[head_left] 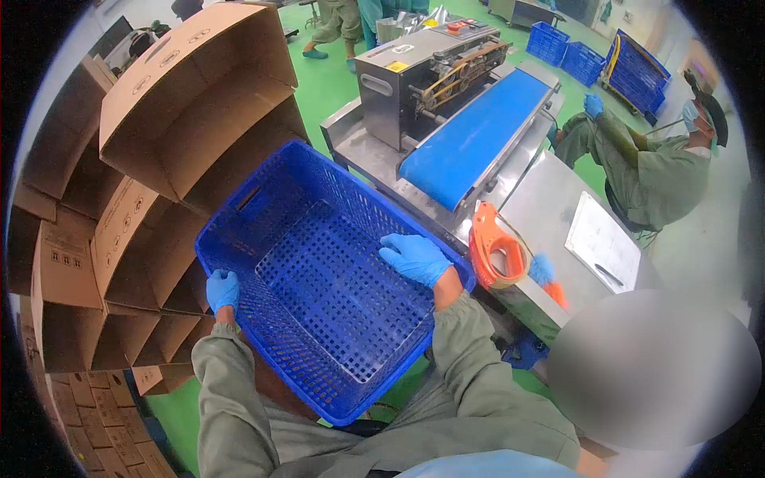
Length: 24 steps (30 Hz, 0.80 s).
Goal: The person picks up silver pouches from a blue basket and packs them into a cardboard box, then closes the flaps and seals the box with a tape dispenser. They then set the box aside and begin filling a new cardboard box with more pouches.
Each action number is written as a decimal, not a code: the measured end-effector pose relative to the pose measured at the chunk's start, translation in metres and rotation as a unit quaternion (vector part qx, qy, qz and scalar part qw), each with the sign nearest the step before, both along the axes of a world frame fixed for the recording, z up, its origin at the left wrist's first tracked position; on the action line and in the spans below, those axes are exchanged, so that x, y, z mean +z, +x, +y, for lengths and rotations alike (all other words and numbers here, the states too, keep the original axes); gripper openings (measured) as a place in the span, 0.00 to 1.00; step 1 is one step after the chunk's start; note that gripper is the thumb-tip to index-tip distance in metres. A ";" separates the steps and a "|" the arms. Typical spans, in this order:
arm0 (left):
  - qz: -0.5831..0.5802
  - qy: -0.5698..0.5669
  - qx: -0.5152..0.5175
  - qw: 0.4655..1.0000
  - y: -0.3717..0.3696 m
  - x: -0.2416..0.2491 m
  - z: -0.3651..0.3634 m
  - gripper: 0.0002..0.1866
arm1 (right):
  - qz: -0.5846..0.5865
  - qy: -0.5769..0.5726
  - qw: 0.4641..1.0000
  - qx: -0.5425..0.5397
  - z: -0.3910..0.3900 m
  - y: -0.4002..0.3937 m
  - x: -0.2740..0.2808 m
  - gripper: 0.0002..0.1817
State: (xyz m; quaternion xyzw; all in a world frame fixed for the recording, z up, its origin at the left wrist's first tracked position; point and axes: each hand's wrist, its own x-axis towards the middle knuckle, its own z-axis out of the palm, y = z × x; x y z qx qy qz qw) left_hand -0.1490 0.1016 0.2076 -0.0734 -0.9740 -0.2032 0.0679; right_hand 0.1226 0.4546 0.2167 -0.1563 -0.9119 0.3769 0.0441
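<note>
A blue plastic crate (291, 362) with perforated walls and a lattice floor is tilted in front of my body, and nothing lies inside it. My left hand (222, 291), in a blue glove, is closed over the crate's left rim. My right hand (417, 259), gloved the same way, reaches over the right rim into the crate with its fingers stretched out near the inner wall. Just right of the crate, an orange tape dispenser (486, 251) sits on the steel table edge.
Open cardboard boxes (199, 95) are stacked at the left. A blue conveyor belt (478, 139) runs on a steel machine ahead. Papers with a pen (604, 243) lie on the steel table (542, 191). A seated person (661, 175) is at the right, near blue crates (582, 62).
</note>
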 end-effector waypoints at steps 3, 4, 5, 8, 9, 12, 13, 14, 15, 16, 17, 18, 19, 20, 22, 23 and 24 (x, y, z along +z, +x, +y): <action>0.018 -0.014 -0.006 1.000 -0.008 -0.008 -0.004 0.17 | -0.004 -0.004 1.000 0.000 0.000 0.001 0.000 0.26; 0.019 -0.015 -0.004 1.000 -0.008 -0.010 -0.005 0.17 | -0.004 -0.003 1.000 -0.003 0.000 0.001 0.000 0.26; 0.019 -0.007 -0.003 1.000 -0.009 -0.012 -0.006 0.17 | -0.003 -0.003 1.000 -0.001 -0.001 0.001 0.000 0.26; 0.011 -0.002 0.000 1.000 -0.008 -0.009 -0.005 0.17 | -0.008 -0.011 1.000 0.001 0.001 0.000 -0.002 0.26; 0.000 -0.007 0.000 1.000 -0.007 -0.008 -0.004 0.17 | -0.005 -0.012 1.000 0.001 0.001 -0.001 -0.003 0.26; 0.003 0.012 -0.001 1.000 -0.007 -0.009 -0.005 0.17 | -0.001 -0.010 1.000 0.000 -0.001 -0.001 -0.005 0.25; 0.008 0.014 -0.009 1.000 -0.007 -0.010 -0.003 0.17 | -0.006 -0.002 1.000 0.004 0.000 0.000 -0.003 0.25; 0.010 0.017 -0.012 1.000 -0.007 -0.010 -0.003 0.17 | 0.000 0.001 1.000 0.000 0.001 0.002 -0.001 0.25; 0.012 0.020 -0.013 1.000 -0.008 -0.012 -0.006 0.17 | -0.006 0.005 1.000 -0.001 -0.001 0.003 0.001 0.25; 0.015 0.029 -0.011 0.999 -0.012 -0.015 -0.008 0.17 | -0.011 0.008 1.000 0.000 -0.002 0.003 0.003 0.25; 0.020 0.032 -0.008 0.999 -0.016 -0.018 -0.011 0.17 | -0.006 0.011 1.000 0.003 -0.003 0.002 0.003 0.25; 0.016 0.026 -0.003 1.000 -0.013 -0.016 -0.010 0.17 | -0.007 0.009 1.000 0.007 -0.003 0.002 0.003 0.25; 0.011 0.021 0.001 1.000 -0.010 -0.014 -0.008 0.17 | -0.009 0.006 1.000 0.010 -0.002 0.002 0.003 0.25; 0.014 0.018 0.005 1.000 -0.009 -0.013 -0.006 0.17 | -0.008 0.008 1.000 0.013 -0.001 0.002 0.002 0.25; 0.014 0.026 0.008 1.000 -0.008 -0.013 -0.007 0.17 | -0.005 0.002 1.000 0.016 -0.001 0.002 0.002 0.25; 0.013 0.034 0.009 0.999 -0.007 -0.013 -0.006 0.17 | -0.005 0.002 1.000 0.016 -0.001 0.002 0.002 0.25; 0.013 0.034 0.009 0.999 -0.006 -0.012 -0.005 0.17 | -0.009 0.000 1.000 0.016 -0.002 0.002 0.003 0.25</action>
